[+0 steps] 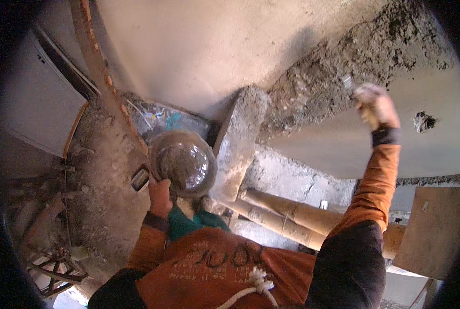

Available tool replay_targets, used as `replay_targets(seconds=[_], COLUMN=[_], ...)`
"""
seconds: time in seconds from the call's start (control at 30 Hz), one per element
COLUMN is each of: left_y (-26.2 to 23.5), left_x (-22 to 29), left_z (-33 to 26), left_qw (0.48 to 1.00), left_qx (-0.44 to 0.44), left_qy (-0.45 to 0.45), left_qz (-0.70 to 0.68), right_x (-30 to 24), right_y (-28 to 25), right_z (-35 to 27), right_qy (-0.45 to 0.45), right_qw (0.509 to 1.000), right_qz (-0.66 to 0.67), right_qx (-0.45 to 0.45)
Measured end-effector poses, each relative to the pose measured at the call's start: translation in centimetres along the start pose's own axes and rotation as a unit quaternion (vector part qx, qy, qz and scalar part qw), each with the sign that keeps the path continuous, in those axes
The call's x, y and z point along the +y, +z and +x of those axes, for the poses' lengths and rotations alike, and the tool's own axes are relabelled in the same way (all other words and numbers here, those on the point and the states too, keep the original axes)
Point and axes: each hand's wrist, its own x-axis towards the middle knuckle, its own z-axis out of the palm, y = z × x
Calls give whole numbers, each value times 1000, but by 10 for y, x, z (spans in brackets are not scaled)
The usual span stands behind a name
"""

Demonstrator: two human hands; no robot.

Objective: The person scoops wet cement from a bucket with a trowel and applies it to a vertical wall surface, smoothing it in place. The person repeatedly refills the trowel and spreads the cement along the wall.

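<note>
Right hand (377,105) up at two o'clock, fist closed on what may be a trowel (348,82), blurred. Left hand (160,195) grips the mortar pan (184,162). Smooth plaster (343,144) below, rough patch (343,67) above still bare.

Building site: rough plastered wall (199,56), bamboo scaffold poles (286,216).

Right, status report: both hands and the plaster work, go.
Left hand grips the mortar pan at its rim. Right hand is raised at the wall, closed on a small tool, blurred. Rough mortar patch beside it; nothing in the way.
</note>
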Motion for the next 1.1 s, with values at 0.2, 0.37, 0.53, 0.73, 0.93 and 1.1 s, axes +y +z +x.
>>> replay_targets(seconds=[0.2, 0.37, 0.53, 0.73, 0.93, 1.1], left_y=[-33, 29, 45, 76, 103, 135], left_x=[-10, 14, 18, 21, 8, -20], left_z=[1, -24, -32, -45, -46, -44], left_qw=[991, 993, 984, 982, 974, 973], left_qx=[-55, -42, -73, -145, -209, -216], left_qy=[109, 86, 144, 122, 69, 69], left_qz=[47, 74, 81, 18, -47, 28], right_x=[-20, 92, 165, 163, 122, 169], right_y=[82, 266, 343, 287, 231, 213], right_z=[-60, -62, -61, -86, -84, -70], right_qy=[-247, -230, -141, -77, -112, -134], right_qw=[907, 726, 779, 824, 739, 724], right_qz=[-334, -613, -539, -504, -645, -673], right_qx=[-71, -211, -288, -245, -162, -75])
